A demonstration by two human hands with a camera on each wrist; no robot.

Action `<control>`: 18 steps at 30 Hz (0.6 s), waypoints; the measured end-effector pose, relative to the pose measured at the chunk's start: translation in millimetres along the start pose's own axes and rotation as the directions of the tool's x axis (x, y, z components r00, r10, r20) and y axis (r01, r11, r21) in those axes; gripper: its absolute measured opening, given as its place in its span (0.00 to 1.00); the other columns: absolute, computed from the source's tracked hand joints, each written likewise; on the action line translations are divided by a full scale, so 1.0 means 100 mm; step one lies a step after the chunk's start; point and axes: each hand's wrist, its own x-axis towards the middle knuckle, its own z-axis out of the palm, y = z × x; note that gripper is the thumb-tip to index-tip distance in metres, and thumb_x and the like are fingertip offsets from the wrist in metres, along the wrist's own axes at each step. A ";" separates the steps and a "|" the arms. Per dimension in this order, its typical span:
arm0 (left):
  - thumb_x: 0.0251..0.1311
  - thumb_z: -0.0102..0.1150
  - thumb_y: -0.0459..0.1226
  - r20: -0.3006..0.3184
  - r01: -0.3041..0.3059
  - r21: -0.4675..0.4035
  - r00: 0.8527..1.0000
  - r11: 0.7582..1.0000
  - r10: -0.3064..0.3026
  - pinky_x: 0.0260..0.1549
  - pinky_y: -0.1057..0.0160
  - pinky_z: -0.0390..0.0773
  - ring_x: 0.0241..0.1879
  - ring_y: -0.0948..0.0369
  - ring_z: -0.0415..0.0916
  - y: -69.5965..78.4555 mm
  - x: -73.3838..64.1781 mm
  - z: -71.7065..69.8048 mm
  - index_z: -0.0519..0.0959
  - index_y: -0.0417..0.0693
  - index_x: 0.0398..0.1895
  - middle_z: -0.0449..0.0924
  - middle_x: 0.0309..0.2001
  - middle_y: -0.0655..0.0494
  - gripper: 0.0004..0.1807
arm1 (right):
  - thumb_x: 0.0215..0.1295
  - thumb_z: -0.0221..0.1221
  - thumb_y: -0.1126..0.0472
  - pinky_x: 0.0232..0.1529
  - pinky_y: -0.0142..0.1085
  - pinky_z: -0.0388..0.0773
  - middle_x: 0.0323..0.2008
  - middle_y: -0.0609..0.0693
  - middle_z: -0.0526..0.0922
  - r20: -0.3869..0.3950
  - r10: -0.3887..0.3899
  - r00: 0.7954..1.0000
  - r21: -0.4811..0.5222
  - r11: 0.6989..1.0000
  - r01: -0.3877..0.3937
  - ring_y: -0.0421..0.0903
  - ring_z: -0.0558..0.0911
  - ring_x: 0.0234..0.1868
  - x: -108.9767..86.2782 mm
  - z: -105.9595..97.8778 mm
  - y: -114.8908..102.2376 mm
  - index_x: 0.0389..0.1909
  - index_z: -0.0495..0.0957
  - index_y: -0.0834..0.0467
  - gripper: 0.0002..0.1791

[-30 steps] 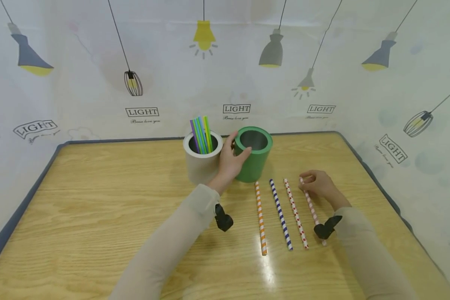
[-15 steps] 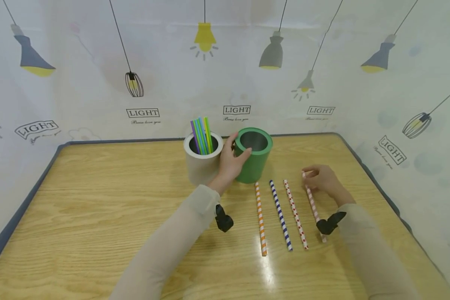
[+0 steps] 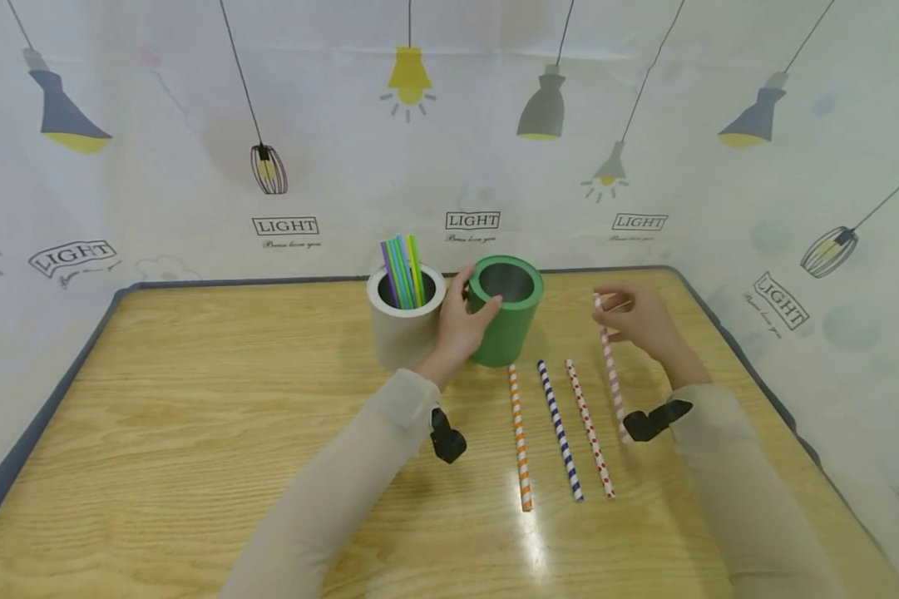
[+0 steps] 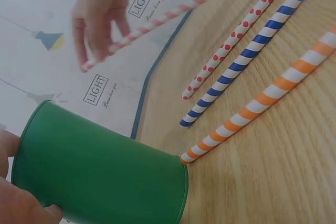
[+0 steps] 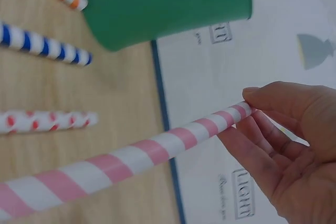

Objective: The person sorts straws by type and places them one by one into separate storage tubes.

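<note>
My right hand (image 3: 641, 322) pinches the top end of a pink-and-white striped paper straw (image 3: 611, 374) between thumb and fingers, as the right wrist view shows closely. The straw slants down from the fingertips, raised off the table in the left wrist view. My left hand (image 3: 460, 327) grips the left side of a green cup (image 3: 511, 333), thumb near the front of its rim. No straw shows in the cup's mouth. On the table lie an orange-striped straw (image 3: 521, 441), a blue-striped straw (image 3: 560, 433) and a red-dotted straw (image 3: 590, 433), side by side.
A whitish cup (image 3: 400, 337) stands just left of the green one, close against my left hand. Several coloured straws (image 3: 404, 270) stick up from it. The wooden table (image 3: 217, 399) ends at a printed backdrop (image 3: 344, 166) behind the cups.
My right hand has lifted the pink-striped straw and carried it away from me, slightly to the left. The left hand and both cups have stayed in place.
</note>
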 end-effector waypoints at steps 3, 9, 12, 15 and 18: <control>0.59 0.58 0.35 0.000 -0.006 -0.001 1.000 1.000 0.006 0.63 0.60 0.58 0.65 0.53 0.53 -0.01 0.00 0.00 0.57 0.46 0.68 0.56 0.66 0.50 0.34 | 0.61 0.58 0.65 0.31 0.39 0.82 0.42 0.64 0.72 -0.035 -0.061 0.998 0.004 0.998 0.061 0.44 0.78 0.35 0.05 -0.01 -0.17 0.60 0.66 0.65 0.25; 0.59 0.58 0.35 0.003 -0.005 -0.004 1.000 1.000 0.005 0.63 0.60 0.58 0.65 0.55 0.53 -0.02 0.00 -0.01 0.56 0.46 0.68 0.56 0.66 0.51 0.34 | 0.59 0.59 0.66 0.27 0.35 0.82 0.38 0.60 0.74 -0.151 -0.170 0.974 -0.009 0.985 0.170 0.39 0.77 0.33 0.14 0.03 -0.53 0.56 0.71 0.64 0.22; 0.59 0.58 0.35 0.006 -0.008 -0.003 1.000 1.000 0.008 0.63 0.60 0.58 0.65 0.54 0.53 -0.02 0.00 -0.01 0.56 0.46 0.68 0.56 0.66 0.51 0.34 | 0.59 0.60 0.65 0.27 0.33 0.82 0.38 0.57 0.74 -0.193 -0.180 0.965 0.000 0.983 0.183 0.41 0.76 0.35 0.17 0.05 -0.71 0.55 0.72 0.62 0.22; 0.59 0.58 0.36 0.005 -0.013 0.003 1.000 1.000 0.013 0.63 0.60 0.58 0.65 0.54 0.52 -0.03 0.00 -0.01 0.56 0.47 0.68 0.56 0.66 0.51 0.34 | 0.58 0.61 0.64 0.27 0.31 0.81 0.37 0.54 0.75 -0.224 -0.196 0.954 0.008 0.979 0.203 0.42 0.75 0.37 0.22 0.06 -0.88 0.55 0.72 0.61 0.22; 0.59 0.58 0.36 0.003 -0.016 0.010 1.000 1.000 0.016 0.63 0.61 0.58 0.65 0.54 0.53 -0.03 0.00 0.00 0.56 0.47 0.68 0.56 0.67 0.52 0.34 | 0.57 0.62 0.64 0.26 0.29 0.81 0.36 0.53 0.75 -0.259 -0.240 0.936 0.015 0.968 0.252 0.42 0.75 0.36 0.28 0.07 -1.03 0.54 0.72 0.61 0.22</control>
